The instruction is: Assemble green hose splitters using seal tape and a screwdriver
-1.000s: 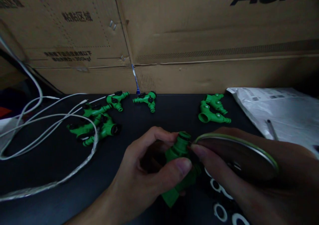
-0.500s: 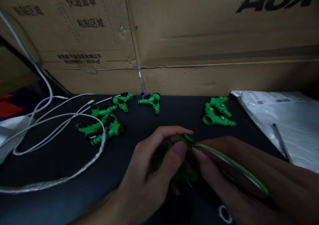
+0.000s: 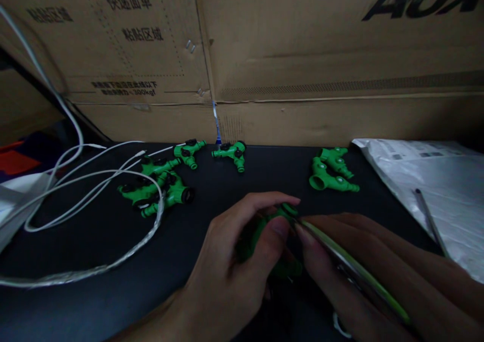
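My left hand (image 3: 234,261) is closed around a green plastic hose splitter (image 3: 288,210), thumb on its near side and index finger over its top. Part of the splitter is covered by the fingers. In my right hand (image 3: 363,271) is a slim, long tool with a green edge (image 3: 355,264) and a greyish side; I cannot make out its exact kind. Its tip meets the splitter's end close to my left thumb, though the contact point is hidden. A small white ring-like piece (image 3: 339,327) lies partly hidden below my right hand.
Several green splitters with black valves (image 3: 174,193) lie at the left by white cables (image 3: 147,233). Another splitter (image 3: 235,153) sits at the back. Two without black parts (image 3: 333,180) rest at right, near a white plastic package (image 3: 449,195) and pen (image 3: 429,218). Cardboard boxes (image 3: 302,69) stand behind.
The view has shifted slightly, so the scene sits a little further right. The tool in my right hand has turned slightly, and my right hand now covers more of the white ring-like piece.
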Demonstrator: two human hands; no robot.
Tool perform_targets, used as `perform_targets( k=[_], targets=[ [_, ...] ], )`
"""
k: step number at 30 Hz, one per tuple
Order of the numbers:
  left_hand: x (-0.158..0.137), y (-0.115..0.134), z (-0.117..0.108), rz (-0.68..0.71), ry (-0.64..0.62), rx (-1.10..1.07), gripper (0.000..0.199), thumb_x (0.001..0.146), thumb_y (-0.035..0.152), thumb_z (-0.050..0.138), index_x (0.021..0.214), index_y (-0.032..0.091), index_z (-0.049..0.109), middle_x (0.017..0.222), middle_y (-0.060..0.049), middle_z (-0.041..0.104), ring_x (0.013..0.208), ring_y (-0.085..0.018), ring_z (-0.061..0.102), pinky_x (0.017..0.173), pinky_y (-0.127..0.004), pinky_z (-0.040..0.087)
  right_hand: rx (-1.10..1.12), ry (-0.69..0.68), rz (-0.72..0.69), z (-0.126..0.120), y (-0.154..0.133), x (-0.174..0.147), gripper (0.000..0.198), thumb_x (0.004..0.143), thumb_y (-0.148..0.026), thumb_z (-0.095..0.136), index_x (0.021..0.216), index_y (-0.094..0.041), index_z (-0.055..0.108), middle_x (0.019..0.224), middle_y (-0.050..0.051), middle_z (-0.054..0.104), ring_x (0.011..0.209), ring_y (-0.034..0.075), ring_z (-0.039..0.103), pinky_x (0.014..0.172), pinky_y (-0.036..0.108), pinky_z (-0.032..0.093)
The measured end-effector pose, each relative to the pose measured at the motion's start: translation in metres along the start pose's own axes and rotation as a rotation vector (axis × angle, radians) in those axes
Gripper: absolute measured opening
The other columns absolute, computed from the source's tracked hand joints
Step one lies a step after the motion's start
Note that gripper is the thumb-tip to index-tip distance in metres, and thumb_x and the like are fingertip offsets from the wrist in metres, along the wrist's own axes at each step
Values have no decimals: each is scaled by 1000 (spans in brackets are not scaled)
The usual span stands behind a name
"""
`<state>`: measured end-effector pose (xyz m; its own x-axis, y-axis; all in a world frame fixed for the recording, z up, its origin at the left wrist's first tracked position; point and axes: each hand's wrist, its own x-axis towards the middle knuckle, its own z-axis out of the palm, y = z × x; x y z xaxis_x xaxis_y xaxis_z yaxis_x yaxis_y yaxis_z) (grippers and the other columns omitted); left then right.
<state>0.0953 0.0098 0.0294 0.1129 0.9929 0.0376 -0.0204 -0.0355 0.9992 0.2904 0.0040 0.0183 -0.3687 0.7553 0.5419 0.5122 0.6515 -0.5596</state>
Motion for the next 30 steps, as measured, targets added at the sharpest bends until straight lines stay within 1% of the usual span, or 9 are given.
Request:
perform_targets(
  k=[4, 7, 10, 12, 15, 20, 22, 26, 30],
  targets=[
    [-1, 1, 3, -39, 7, -47, 30, 99, 51, 60, 116, 30, 74, 76, 1, 67, 50, -10, 60, 39, -14, 50, -209, 140, -50, 3, -5, -7, 34, 104, -34, 49, 129, -32, 71, 123, 1, 77, 115, 27, 73, 93, 30, 62],
    [-2, 1, 5, -78, 1, -106, 34, 98, 54, 59, 115, 28, 73, 80, -1, 68, 55, -13, 63, 38, -15, 54, -256, 153, -69, 7, -8, -3, 31, 104, -31, 50, 124, -32, 73, 122, 1, 78, 113, 26, 73, 90, 27, 61],
    [-4, 1, 6, -108, 4, -138, 35, 98, 54, 59, 116, 27, 71, 82, -1, 67, 58, -14, 65, 39, -16, 56, -276, 141, -73, 9, -12, 7, 27, 103, -26, 50, 115, -31, 73, 109, 0, 81, 98, 21, 77, 83, 24, 60],
    [-4, 1, 7, -132, 8, -154, 36, 98, 55, 58, 115, 26, 70, 77, 0, 66, 54, -13, 64, 37, -15, 54, -267, 137, -80, 10, -15, 14, 23, 103, -22, 51, 110, -30, 71, 101, -1, 81, 87, 18, 78, 78, 22, 60],
    [-6, 3, 8, -168, 13, -191, 37, 98, 57, 57, 114, 27, 69, 74, 1, 65, 46, -11, 59, 36, -15, 52, -207, 127, -68, 10, -18, 21, 18, 101, -17, 54, 111, -29, 64, 95, -3, 79, 77, 13, 77, 74, 18, 59],
    [-6, 6, 9, -187, 10, -237, 36, 98, 56, 58, 115, 25, 68, 76, 0, 67, 43, -9, 57, 35, -15, 51, -73, 115, -25, 8, -21, 27, 22, 97, -12, 59, 110, -29, 59, 87, -6, 75, 66, 9, 73, 62, 13, 57],
    [-5, 7, 8, -180, -2, -248, 35, 98, 54, 59, 115, 24, 68, 77, -1, 67, 47, -10, 60, 36, -14, 52, -68, 94, -26, 8, -22, 29, 19, 97, -12, 60, 106, -29, 59, 86, -6, 75, 66, 8, 73, 64, 12, 57],
    [-2, 8, 6, -148, -35, -270, 31, 97, 50, 62, 113, 24, 71, 79, -1, 68, 60, -13, 67, 43, -15, 57, -40, 132, 1, 9, -24, 29, 19, 97, -12, 59, 102, -30, 59, 80, -8, 73, 63, 9, 71, 61, 14, 57],
    [1, 6, 5, -132, -29, -278, 26, 97, 48, 65, 109, 26, 73, 81, 0, 69, 62, -12, 66, 46, -15, 60, -7, 80, 35, 11, -24, 28, 21, 97, -12, 59, 103, -33, 57, 79, -6, 73, 61, 12, 71, 59, 20, 58]
  ],
)
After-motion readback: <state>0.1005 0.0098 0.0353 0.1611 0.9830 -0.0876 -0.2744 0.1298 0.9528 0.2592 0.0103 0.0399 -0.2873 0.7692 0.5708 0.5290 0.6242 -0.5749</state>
